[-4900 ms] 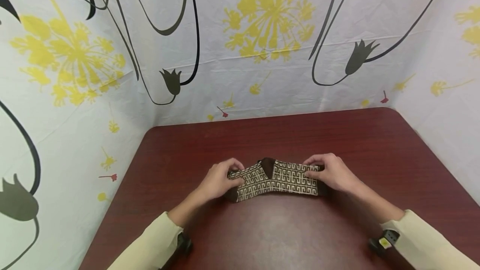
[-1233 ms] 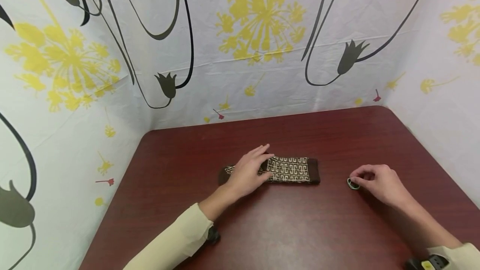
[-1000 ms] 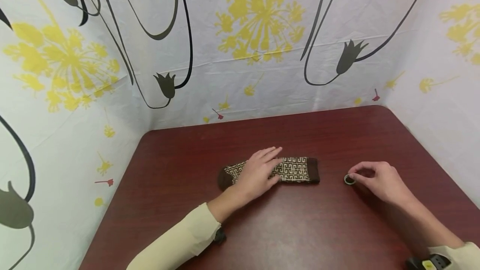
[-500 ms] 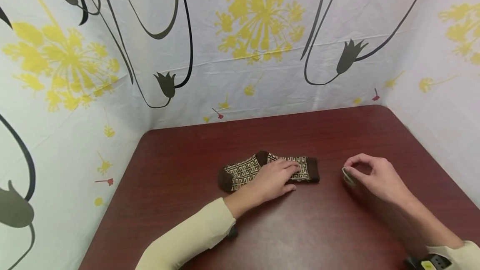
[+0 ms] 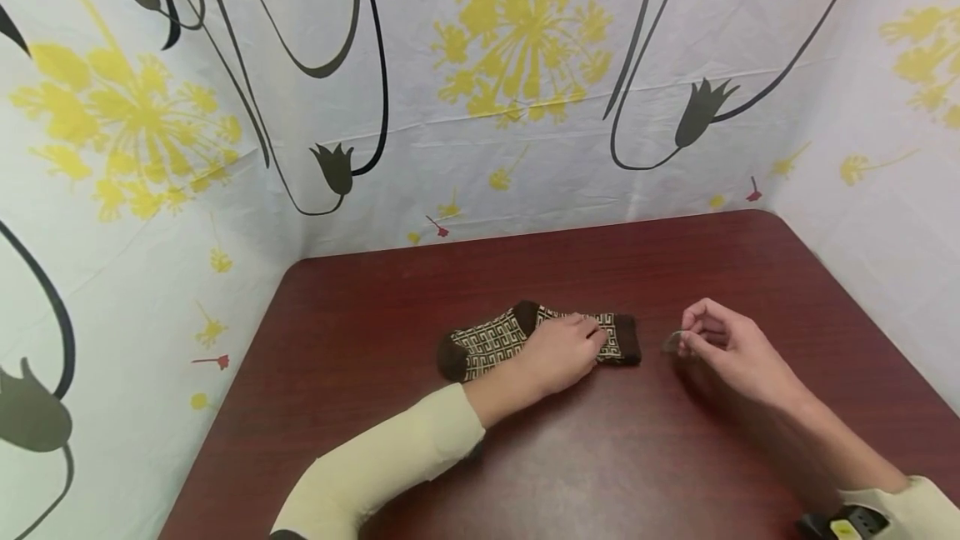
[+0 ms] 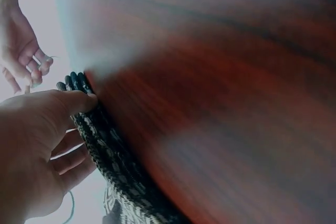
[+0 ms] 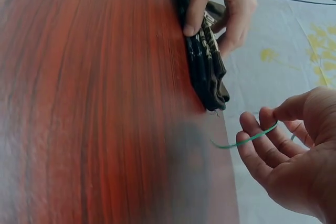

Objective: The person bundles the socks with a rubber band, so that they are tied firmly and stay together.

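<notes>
Brown and cream patterned socks (image 5: 491, 342) lie stacked on the table, toes to the left and dark cuffs to the right. My left hand (image 5: 558, 354) grips them near the cuff end; in the left wrist view its thumb lies on one face of the stack and the fingers on the other. Right of the cuffs, my right hand (image 5: 738, 352) pinches a thin green band (image 7: 249, 140) between thumb and index finger, and the band hangs by the other fingers. A small gap separates the band from the socks.
The dark red wooden table (image 5: 360, 298) has its far edge against a white cloth (image 5: 420, 148) with yellow and grey flower prints. More of this cloth stands at the left and right sides.
My left hand has slid right along the socks towards the cuffs, its fingers now bent round them. My right hand has shifted left with the band and lifted it from the table.
</notes>
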### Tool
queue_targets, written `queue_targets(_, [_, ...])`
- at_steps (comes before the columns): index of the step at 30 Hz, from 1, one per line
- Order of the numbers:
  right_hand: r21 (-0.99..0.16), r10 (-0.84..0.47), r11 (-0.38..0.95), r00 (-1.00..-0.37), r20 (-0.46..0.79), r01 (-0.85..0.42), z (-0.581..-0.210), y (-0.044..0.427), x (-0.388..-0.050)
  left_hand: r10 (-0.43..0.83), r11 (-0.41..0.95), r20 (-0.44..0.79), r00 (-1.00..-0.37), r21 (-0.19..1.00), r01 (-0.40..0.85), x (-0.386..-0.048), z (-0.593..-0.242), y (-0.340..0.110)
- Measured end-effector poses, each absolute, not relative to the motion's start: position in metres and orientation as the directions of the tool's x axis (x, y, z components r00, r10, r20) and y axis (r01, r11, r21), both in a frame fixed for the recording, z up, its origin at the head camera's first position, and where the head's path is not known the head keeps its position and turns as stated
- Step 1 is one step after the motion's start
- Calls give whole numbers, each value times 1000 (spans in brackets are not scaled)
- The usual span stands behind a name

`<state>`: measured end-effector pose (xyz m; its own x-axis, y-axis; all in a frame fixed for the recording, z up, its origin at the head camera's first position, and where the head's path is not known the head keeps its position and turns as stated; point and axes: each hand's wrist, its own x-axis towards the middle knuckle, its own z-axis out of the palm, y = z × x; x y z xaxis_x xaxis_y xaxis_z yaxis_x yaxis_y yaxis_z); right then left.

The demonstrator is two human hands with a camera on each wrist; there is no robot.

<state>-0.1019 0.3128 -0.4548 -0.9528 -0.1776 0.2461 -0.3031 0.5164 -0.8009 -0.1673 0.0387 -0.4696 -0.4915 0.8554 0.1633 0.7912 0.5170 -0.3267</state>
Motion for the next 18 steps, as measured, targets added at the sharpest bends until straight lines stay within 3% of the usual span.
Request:
queue_targets(5, [-876,-204,413,-963,178,-250,-457,310,-102,888,456,173,-427,-459,763,-165,-470,43])
queue_targets(10, [-963,-266,218,-959,97,-158,-461,310,-103,897,419,110,-428,-523,742,-163,-468,45])
queue_targets(18, [-988,-348,-48,-925,153,-145,-468,310,-108,903,417,167,-396,-563,713,-165,-472,49])
